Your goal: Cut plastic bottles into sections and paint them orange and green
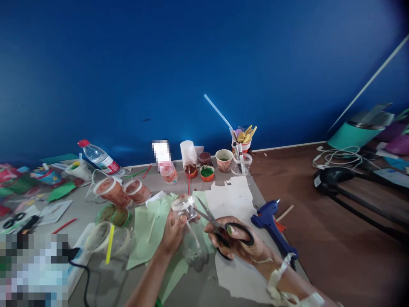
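Left hand (173,233) grips clear plastic bottle (193,247) mid-body — light, thin, slippery, probably buckles under squeeze — right hand (244,249) has fingers closed through scissors (220,226) loops, blades parted at neck.

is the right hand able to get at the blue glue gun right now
Likely within reach, but not free to grasp: the glue gun lies just beside the right hand with nothing between them, yet that hand's fingers are through the black scissors handles.

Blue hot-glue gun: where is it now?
Head view, right of centre: the blue hot-glue gun lies at the grey table's right edge, just right of the right hand gripping black-handled scissors, beside the white paper sheet.
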